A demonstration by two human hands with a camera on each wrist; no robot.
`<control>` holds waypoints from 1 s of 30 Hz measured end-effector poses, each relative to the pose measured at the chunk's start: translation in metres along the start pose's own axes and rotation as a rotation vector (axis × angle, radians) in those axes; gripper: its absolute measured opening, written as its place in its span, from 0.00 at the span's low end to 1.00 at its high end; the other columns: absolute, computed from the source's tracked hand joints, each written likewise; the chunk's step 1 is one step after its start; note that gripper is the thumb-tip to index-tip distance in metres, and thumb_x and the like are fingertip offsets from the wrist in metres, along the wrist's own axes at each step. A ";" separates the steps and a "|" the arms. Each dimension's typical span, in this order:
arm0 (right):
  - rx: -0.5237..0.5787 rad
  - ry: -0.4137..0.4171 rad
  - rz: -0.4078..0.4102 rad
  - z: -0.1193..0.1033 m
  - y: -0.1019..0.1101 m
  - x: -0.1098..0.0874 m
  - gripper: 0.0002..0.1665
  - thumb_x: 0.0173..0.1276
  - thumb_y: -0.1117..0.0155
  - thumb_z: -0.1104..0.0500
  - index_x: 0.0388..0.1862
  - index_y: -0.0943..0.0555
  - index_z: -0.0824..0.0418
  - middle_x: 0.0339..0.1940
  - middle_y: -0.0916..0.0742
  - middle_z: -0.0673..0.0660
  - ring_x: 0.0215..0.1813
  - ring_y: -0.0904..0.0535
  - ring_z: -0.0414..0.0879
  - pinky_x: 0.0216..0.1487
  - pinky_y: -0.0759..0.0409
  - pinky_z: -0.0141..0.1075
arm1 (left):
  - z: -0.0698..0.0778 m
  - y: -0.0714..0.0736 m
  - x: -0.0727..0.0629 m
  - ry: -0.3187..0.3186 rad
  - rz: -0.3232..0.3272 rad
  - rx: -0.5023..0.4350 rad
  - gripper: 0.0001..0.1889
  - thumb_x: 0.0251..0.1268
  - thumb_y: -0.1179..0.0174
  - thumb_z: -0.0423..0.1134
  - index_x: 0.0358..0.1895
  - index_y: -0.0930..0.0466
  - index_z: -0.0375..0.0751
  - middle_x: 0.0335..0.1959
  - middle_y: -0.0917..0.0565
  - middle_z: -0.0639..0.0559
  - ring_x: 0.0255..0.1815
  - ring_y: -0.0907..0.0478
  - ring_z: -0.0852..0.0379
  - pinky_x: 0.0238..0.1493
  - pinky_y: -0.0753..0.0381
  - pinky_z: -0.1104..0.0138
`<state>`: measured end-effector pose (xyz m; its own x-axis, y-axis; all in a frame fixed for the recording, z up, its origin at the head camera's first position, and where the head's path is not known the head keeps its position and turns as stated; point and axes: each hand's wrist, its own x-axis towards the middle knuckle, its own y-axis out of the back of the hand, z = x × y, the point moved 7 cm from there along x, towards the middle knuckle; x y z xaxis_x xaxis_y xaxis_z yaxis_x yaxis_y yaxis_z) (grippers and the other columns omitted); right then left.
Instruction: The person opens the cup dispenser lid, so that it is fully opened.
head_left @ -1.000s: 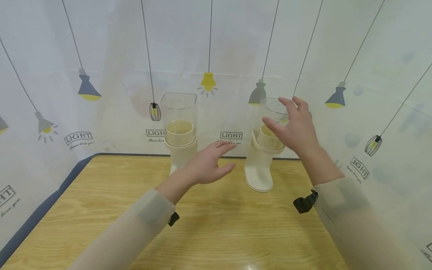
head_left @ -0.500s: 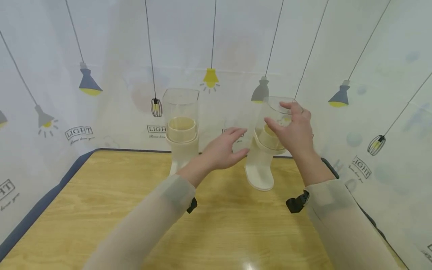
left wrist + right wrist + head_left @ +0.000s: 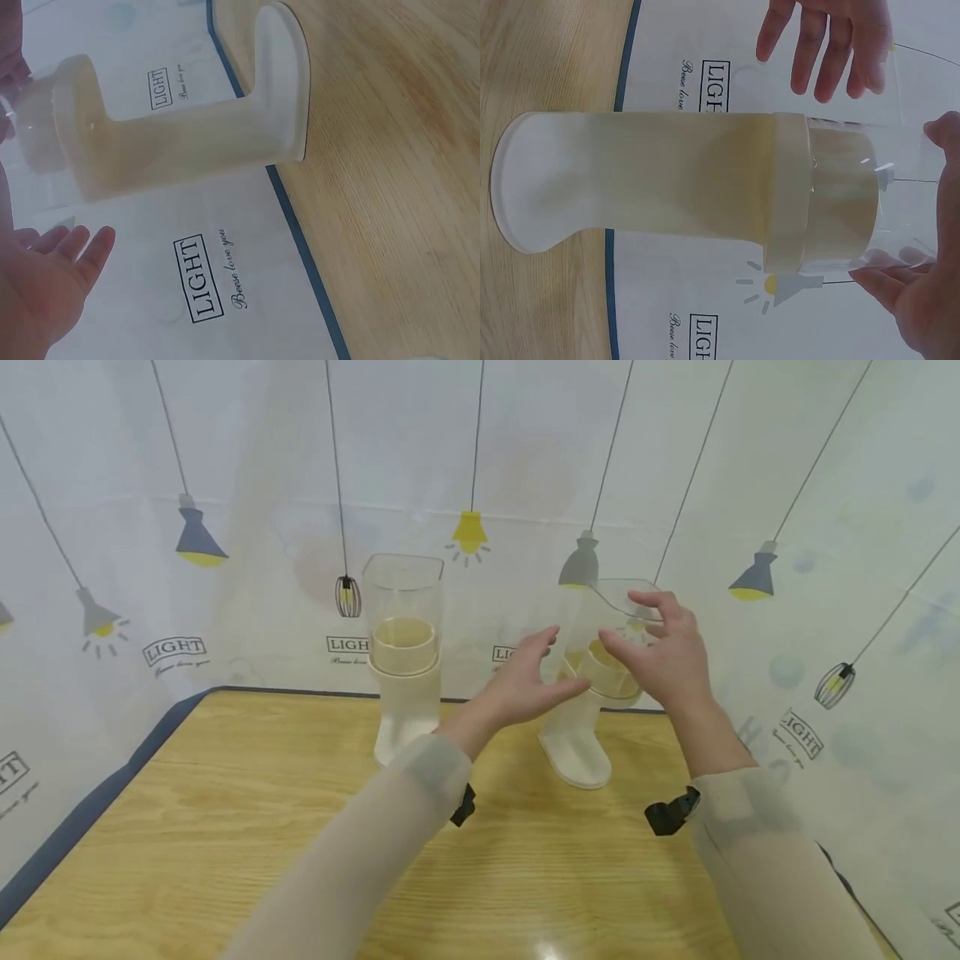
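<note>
One cream stand [image 3: 408, 702] in the head view, upright at nine o'clock of the centre, on a wood-grain table [image 3: 570, 877]. At four o'clock, a second stand [image 3: 576, 747] of the same shape, foot on the table, any slight tilt hard to judge; on top, a clear vessel [image 3: 592, 610] with a cream ring [image 3: 603, 675] inside the lower part. At three o'clock of this vessel, the right hand [image 3: 667, 647], grip curved around the upper wall, thumb across the front, fingers by the rim. At eight o'clock of the vessel, the left hand [image 3: 528, 681], just beside, thumb and fingers spread wide, nothing held. Pale sleeves [image 3: 360, 860] at seven and four o'clock; from ten round to two, a pale backdrop [image 3: 525, 452] with printed hanging lamps [image 3: 470, 531]. In the left wrist view, lying sideways, the second stand with foot at one o'clock and vessel towards ten; the left hand at eight, fingers apart, near the vessel, contact impossible to tell. Printed lettering [image 3: 199, 277] at seven. In the right wrist view, foot at nine o'clock, vessel at three; the right hand at four, fingers along the clear wall, thumb towards two; the left hand at one, apart from the vessel, with backdrop between.
</note>
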<state>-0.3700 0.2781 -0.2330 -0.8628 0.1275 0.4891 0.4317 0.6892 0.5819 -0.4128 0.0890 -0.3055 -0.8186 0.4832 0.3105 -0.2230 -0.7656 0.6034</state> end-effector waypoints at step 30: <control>0.182 -0.038 -0.053 0.011 -0.012 -0.018 0.54 0.63 0.21 0.41 0.79 0.44 0.41 0.82 0.29 0.58 0.78 0.24 0.59 0.77 0.25 0.62 | -0.003 -0.041 -0.013 0.115 0.282 -0.015 0.60 0.51 0.22 0.68 0.84 0.47 0.55 0.75 0.31 0.50 0.70 0.28 0.52 0.69 0.19 0.56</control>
<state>-0.3624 0.2755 -0.2557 -0.8938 0.1118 0.4343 0.3335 0.8131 0.4771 -0.3944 0.1130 -0.3369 -0.9040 0.2002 0.3779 0.0140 -0.8694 0.4939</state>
